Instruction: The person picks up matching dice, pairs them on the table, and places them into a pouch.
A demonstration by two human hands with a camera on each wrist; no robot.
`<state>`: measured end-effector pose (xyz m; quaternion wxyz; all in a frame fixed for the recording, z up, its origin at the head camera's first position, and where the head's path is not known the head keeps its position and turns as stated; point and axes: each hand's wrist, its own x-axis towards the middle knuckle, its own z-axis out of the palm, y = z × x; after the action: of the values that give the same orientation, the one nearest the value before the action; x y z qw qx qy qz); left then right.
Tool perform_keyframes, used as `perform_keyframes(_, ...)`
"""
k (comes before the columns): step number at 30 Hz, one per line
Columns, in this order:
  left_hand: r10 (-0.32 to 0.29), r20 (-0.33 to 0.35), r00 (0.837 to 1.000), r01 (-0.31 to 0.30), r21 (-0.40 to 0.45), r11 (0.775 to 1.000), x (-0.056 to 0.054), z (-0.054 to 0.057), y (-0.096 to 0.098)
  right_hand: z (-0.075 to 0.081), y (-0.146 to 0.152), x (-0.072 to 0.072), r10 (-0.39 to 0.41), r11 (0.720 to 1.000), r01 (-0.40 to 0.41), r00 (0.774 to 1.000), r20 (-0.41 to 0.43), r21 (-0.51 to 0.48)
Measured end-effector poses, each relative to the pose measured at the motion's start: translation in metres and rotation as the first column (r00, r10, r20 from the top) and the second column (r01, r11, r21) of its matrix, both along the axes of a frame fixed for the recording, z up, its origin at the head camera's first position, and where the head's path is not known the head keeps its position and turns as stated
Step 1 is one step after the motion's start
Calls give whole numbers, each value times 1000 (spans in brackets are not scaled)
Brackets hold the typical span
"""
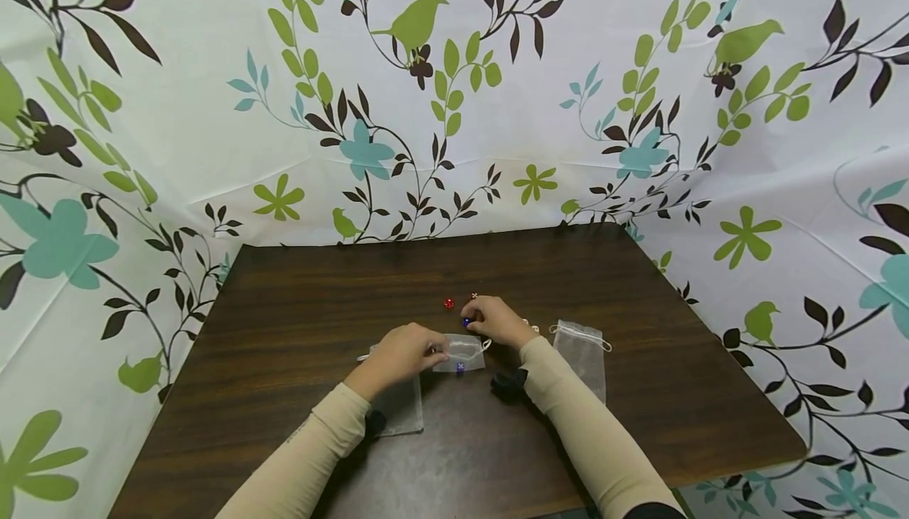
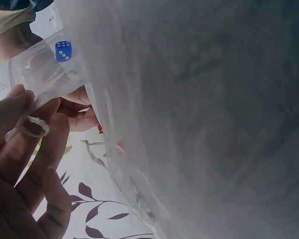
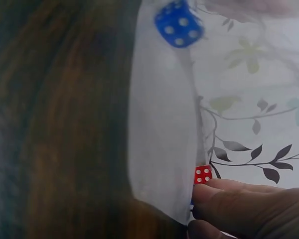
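My left hand (image 1: 408, 352) pinches the edge of a small sheer white drawstring bag (image 1: 469, 342), its cord loop (image 2: 37, 127) by the fingers in the left wrist view. A blue die (image 1: 460, 367) with white dots shows through the mesh. Just beyond the bag, my right hand (image 1: 499, 320) pinches a second blue die (image 1: 466, 322) between thumb and fingertips; the right wrist view mostly hides that die behind the fingers. Two red dice lie near the right hand: one red die (image 1: 449, 303) to its left, another red die (image 1: 474, 296) just past its fingers.
One flat sheer bag (image 1: 401, 408) lies under the left forearm, and another sheer bag (image 1: 585, 357) lies beside the right forearm. Small whitish pieces (image 1: 533, 327) sit partly hidden by the right wrist. A patterned curtain (image 1: 454, 109) rises behind the dark wooden table (image 1: 312, 290).
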<state>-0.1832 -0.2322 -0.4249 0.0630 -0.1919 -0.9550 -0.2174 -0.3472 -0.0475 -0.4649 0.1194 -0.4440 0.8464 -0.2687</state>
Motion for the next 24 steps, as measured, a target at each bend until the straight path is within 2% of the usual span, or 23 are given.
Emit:
perform_keyframes(6, -1, -7, 1000, 1, -6, 1000, 0, 0, -1, 1, -2, 3, 8, 1000, -8, 1000, -29, 10)
perform_keyframes(12, 1, -7, 1000, -1, 6, 1000, 0, -1, -3, 3, -4, 3, 45, 999, -46, 995, -92, -13)
perform_keyframes(16, 12, -3, 1000, -12, 11, 1000, 1, -2, -4, 6, -4, 6, 74, 996, -77, 993, -97, -34)
perform_keyframes(19, 19, 2, 1000, -19, 10, 1000, 2, -2, -4, 16, 0, 11, 86, 994, -91, 993, -80, -52)
perform_keyframes(24, 13, -6, 1000, -13, 11, 1000, 2, -3, -4, 42, 10, 28, 116, 988, -120, 992, -42, -95)
